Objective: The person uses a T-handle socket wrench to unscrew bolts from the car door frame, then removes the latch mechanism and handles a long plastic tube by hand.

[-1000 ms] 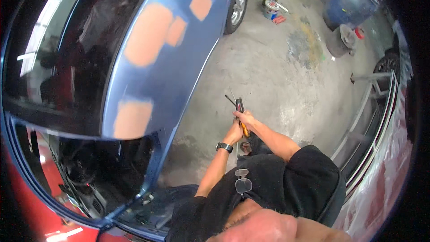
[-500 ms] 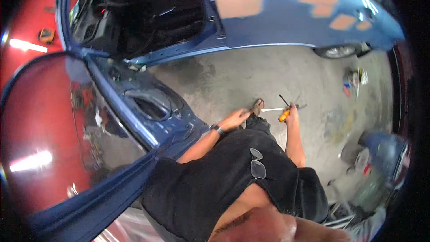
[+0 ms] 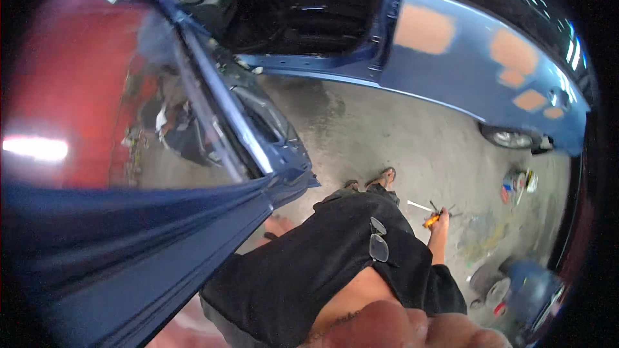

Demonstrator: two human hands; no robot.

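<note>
My right hand (image 3: 443, 219) is closed around an orange-yellow handle (image 3: 431, 221), probably a screwdriver's. Thin dark shafts and a white stick (image 3: 419, 205) jut out around the same hand, too small to name. Low beside the edge of the open blue car door (image 3: 193, 235) is my left hand (image 3: 277, 225), smeared by motion. Its fingers cannot be made out, nor whether it touches the door.
The blue car body (image 3: 445, 80) with peach-coloured patches stands ahead, its dark door opening (image 3: 309, 19) at upper left. On the concrete floor (image 3: 367, 119) at right lie cans and small items (image 3: 516, 183). A dark blue bundle (image 3: 532, 293) sits at lower right.
My view has turned, and the car and door sit differently in it. My left hand has drawn back toward the door's edge. My right hand keeps the orange-handled tool, lower and farther right.
</note>
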